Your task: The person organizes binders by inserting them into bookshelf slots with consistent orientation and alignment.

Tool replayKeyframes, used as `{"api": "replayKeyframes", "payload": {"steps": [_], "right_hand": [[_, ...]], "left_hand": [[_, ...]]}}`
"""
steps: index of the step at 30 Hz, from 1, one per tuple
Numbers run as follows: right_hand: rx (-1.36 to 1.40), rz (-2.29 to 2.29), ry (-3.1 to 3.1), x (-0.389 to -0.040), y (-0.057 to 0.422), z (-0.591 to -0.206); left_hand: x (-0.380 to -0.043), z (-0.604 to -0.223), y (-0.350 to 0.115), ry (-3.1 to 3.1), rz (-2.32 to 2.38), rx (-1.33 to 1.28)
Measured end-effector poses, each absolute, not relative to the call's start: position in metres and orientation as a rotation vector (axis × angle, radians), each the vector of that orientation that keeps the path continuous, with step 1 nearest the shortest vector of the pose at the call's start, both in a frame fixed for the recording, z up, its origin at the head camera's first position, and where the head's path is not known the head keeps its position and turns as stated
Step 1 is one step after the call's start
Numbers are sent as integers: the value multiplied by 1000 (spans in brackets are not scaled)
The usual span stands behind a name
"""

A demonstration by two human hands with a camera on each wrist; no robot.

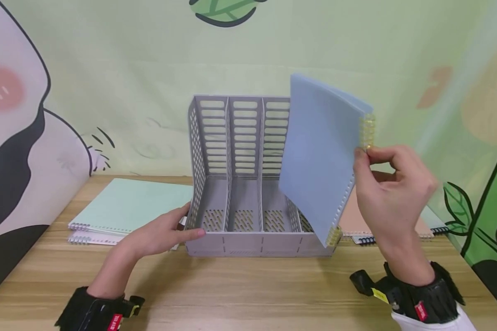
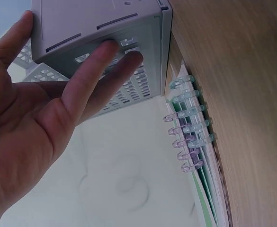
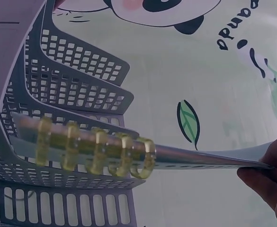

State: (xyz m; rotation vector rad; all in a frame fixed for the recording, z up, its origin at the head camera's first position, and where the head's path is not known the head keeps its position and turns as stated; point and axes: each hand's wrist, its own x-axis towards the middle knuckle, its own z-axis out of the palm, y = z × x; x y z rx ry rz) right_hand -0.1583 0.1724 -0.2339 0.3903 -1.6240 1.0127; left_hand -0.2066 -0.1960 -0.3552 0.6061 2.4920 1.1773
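Note:
A grey-purple desktop file organizer point(image 1: 258, 243) with several upright compartments stands on the table. My left hand point(image 1: 165, 232) holds its front left corner, thumb on the front rim and fingers along the outer side wall point(image 2: 152, 71). My right hand point(image 1: 393, 188) pinches a light blue loose-leaf notebook point(image 1: 323, 147) by its ring-bound edge, between thumb and forefinger. Clear yellow binder rings point(image 3: 98, 151) sit in groups near both ends of that edge. The notebook is tilted over the rightmost compartment, its lower end overlapping the front rim in the head view.
Mint-green and pale ring-bound notebooks point(image 1: 132, 204) lie stacked left of the organizer, their rings point(image 2: 190, 113) facing the front. Peach and white notebooks point(image 1: 349, 220) lie at its right, partly behind my right hand. A printed cloth backdrop point(image 1: 149, 92) hangs behind the table point(image 1: 240, 294).

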Motion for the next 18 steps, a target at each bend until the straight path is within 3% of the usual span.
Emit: {"api": "replayKeyframes", "payload": {"steps": [18], "right_hand": [[427, 902, -1751, -199, 173, -241]], "left_hand": [[-207, -356, -196, 2487, 1183, 603]]}}
